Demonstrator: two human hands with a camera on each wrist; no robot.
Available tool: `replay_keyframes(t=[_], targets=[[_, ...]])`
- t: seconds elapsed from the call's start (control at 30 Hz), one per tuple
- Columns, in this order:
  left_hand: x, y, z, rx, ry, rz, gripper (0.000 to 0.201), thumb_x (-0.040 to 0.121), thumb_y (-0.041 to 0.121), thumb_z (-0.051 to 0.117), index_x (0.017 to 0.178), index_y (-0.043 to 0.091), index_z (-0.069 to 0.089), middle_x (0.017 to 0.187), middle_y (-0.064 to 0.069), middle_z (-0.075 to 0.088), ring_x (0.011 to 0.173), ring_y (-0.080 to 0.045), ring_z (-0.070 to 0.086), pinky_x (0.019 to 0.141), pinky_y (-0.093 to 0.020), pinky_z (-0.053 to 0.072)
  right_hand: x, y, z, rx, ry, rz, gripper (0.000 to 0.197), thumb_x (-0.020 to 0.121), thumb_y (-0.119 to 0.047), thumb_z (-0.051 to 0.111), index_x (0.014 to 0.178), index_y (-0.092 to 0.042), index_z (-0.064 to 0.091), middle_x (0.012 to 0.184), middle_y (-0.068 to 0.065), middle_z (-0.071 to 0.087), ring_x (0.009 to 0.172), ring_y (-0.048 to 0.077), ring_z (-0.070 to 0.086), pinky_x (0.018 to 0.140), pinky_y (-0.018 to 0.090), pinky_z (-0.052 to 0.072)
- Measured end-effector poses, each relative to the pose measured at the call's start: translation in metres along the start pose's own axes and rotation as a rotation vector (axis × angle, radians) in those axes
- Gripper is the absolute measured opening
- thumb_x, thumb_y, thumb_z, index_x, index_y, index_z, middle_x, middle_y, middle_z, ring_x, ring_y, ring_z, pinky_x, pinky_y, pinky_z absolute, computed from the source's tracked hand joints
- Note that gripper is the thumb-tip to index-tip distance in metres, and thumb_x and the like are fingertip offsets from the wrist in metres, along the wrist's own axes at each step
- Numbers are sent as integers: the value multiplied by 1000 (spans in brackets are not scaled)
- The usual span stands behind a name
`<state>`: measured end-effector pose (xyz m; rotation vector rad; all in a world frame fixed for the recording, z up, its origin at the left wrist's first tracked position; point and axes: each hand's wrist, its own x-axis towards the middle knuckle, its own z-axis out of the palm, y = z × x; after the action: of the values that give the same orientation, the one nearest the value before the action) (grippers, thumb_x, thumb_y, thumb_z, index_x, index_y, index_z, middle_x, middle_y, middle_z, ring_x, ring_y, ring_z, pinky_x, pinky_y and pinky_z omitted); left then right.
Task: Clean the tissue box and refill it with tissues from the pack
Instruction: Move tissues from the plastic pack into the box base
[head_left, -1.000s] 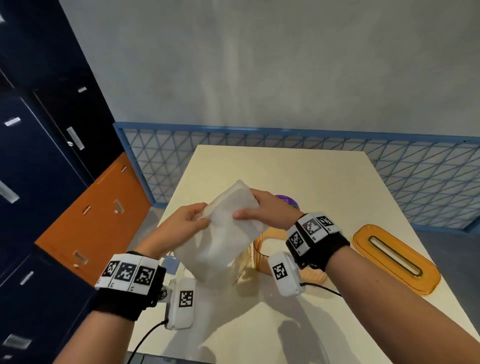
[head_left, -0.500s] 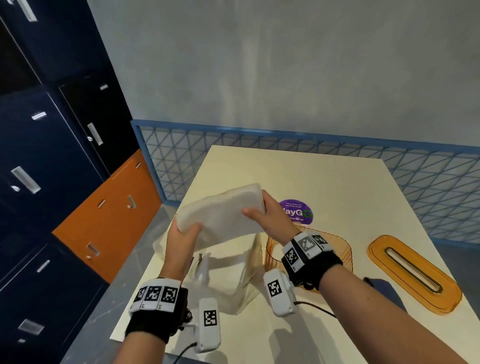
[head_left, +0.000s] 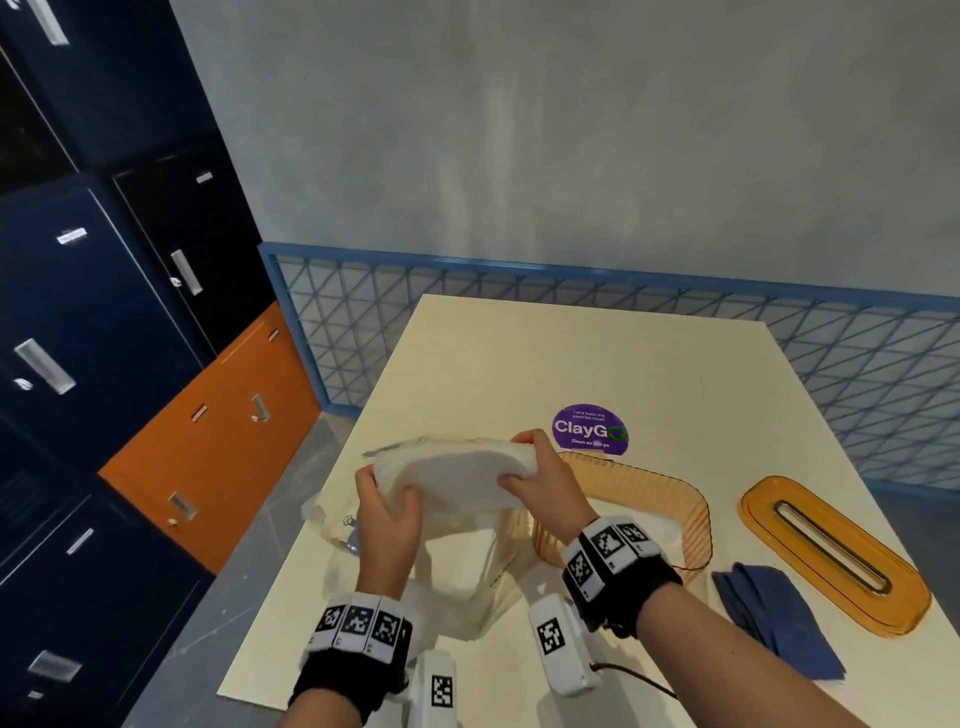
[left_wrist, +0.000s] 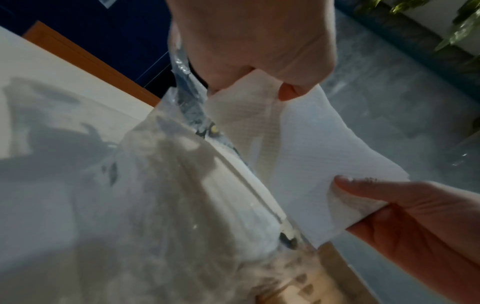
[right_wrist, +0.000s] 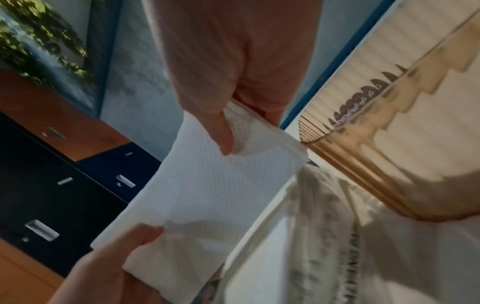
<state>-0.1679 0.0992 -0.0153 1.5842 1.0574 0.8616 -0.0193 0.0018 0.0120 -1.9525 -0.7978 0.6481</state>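
Above the near left part of the table (head_left: 649, 364), both hands hold a white stack of tissues (head_left: 457, 475) in the air, lying roughly level. My left hand (head_left: 387, 514) grips its left end, fingers curled under and thumb on top; my right hand (head_left: 545, 478) pinches the right end, thumb on the near side and fingers over the far edge. The fingertips of both hands are tucked behind the stack in the head view. In the left wrist view the right hand (left_wrist: 415, 222) and the stack (left_wrist: 319, 156) show clearly, but the left hand (left_wrist: 249, 41) fills the top of the frame and is cut off by its edge.

Below the stack sits the clear plastic pack (head_left: 467, 582), slumped and wrinkled on the table; its print is too blurred to read, and my wrists hide part of it. How many tissues are left inside, I cannot tell. Just right of the pack stands the amber ribbed box (head_left: 696, 519), open at the top; my right wrist covers its near left corner, and its inside is only partly seen. The box lid (head_left: 831, 551) lies flat well to the right, slot up. A folded blue cloth (head_left: 774, 618) lies between the box and the lid, nearer me, touching the lid's near end or almost so. A purple sticker (head_left: 589, 428) is on the table behind the box
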Motion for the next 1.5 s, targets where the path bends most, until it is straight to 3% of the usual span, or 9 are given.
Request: replay_keyframes(t=[0.27,0.43,0.53,0.67,0.77,0.9,1.0,1.27,1.5], targets=[[14,37,12,131,-39,111,26,94,13,51,117,3,43,98,-6,55,88,-22,54,73,-29,41,3,0,-27,231,57,154,39,86,-10,62,123,-7,48,116,8,60,104,23,59,90,36,51],[19,69,52,-2,-241,-98,34,96,17,48,124,0,39,111,-9,51,98,-20,50,82,-31,43,-2,9,-74,226,108,233,44,90,-36,52,127,-14,51,122,6,62,110,25,60,99,48,47],[7,78,83,31,-341,-91,35,99,19,41,128,1,33,112,-8,49,97,-20,49,83,-29,42,-13,17,-97,180,87,291,45,85,-43,44,123,-19,48,123,5,59,112,25,57,101,51,45],[-3,79,108,120,-410,-74,31,99,16,41,125,0,36,115,-13,52,94,-19,48,78,-26,41,-28,26,-125,68,165,366,37,97,-26,39,130,-10,43,125,5,55,118,27,52,106,41,40],[-4,76,123,301,-501,-22,29,96,15,48,120,-1,42,119,-17,56,95,-25,53,76,-27,42,-31,41,-136,-136,205,432,35,97,-19,41,124,3,46,120,14,55,116,33,52,96,36,41],[-2,69,141,563,-609,42,26,92,10,53,113,-3,48,116,-18,60,106,-31,57,73,-28,39,-30,63,-135,-214,182,476,20,94,-14,44,107,0,48,103,14,59,102,33,54,78,31,37],[2,58,150,726,-660,104,24,90,7,53,110,-5,50,116,-21,60,108,-34,56,81,-34,43,-27,72,-130,-262,178,526,20,94,-12,43,110,-1,47,120,20,57,112,34,53,76,26,33],[-2,46,167,949,-683,252,29,95,2,34,119,2,50,123,-15,58,114,-28,56,89,-32,44,-21,75,-111,-458,114,600,40,96,-8,43,134,1,36,138,18,47,128,32,46,100,33,40],[-15,39,170,1054,-685,454,31,93,-1,40,123,6,48,126,-11,48,114,-25,51,88,-32,46,-34,70,-98,-820,189,300,38,94,-5,44,131,-7,38,131,11,44,118,26,50,90,32,45]])
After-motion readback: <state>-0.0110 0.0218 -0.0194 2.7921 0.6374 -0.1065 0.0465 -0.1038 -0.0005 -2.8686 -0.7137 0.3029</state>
